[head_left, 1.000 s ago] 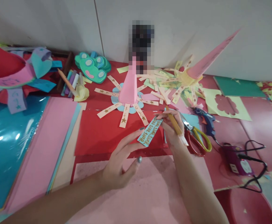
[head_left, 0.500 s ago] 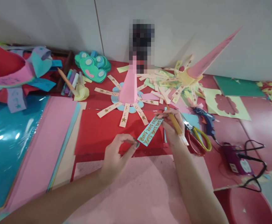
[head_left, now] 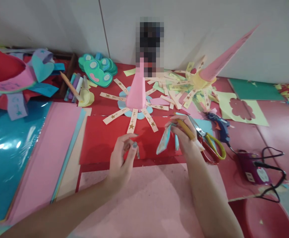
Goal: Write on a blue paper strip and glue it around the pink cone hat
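My right hand [head_left: 187,132] pinches a light blue paper strip [head_left: 163,141], tilted so its written side is seen at a steep angle. The same hand also holds a gold-coloured pen [head_left: 186,129] across the fingers. Left of the strip, my left hand [head_left: 124,153] is raised with thumb and fingers apart and nothing between them. Both hands hover over a red sheet [head_left: 97,140]. Behind them stands a pink paper cone [head_left: 136,92] on a blue scalloped base, ringed by lettered cream strips with gold stars.
Scissors [head_left: 215,145] and a blue glue gun [head_left: 220,127] lie right of my right hand, near a purple power box [head_left: 255,170] with a black cord. Another pink cone [head_left: 217,64] leans behind. Coloured sheets [head_left: 45,148] and green frog-like cutouts [head_left: 97,71] are at left.
My left hand has let go of the blue strip's lower end and drawn back left. The strip, still in my right hand, has turned more upright and edge-on.
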Available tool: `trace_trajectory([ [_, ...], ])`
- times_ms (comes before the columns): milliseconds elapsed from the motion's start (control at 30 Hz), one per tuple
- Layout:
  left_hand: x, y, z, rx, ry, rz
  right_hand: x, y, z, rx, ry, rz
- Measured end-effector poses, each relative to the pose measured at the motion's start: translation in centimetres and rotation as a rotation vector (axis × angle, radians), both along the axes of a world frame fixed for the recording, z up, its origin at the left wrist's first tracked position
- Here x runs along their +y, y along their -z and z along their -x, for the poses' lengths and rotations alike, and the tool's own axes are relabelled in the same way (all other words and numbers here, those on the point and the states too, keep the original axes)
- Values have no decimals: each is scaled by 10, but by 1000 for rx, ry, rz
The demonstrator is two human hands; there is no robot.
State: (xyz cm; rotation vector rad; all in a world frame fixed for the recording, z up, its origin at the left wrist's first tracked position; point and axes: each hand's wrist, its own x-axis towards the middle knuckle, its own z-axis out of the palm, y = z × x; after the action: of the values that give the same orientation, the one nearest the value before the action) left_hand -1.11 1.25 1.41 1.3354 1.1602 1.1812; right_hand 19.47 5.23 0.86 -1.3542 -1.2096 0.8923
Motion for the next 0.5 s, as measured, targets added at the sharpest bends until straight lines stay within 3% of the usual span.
trace_trajectory([
  [167,0,1,0,19,-57,-75,-2,-1,-3,-178,4,90],
  [300,-1,3,1,66,-94,-140,-3,-3,-5,-235,-110,131],
  [400,-1,1,2,171,-33,-176,-3,-6,-6,-301,-162,149],
  [500,0,1,1,405,113,-263,-3,-7,-7,-384,-149,168],
])
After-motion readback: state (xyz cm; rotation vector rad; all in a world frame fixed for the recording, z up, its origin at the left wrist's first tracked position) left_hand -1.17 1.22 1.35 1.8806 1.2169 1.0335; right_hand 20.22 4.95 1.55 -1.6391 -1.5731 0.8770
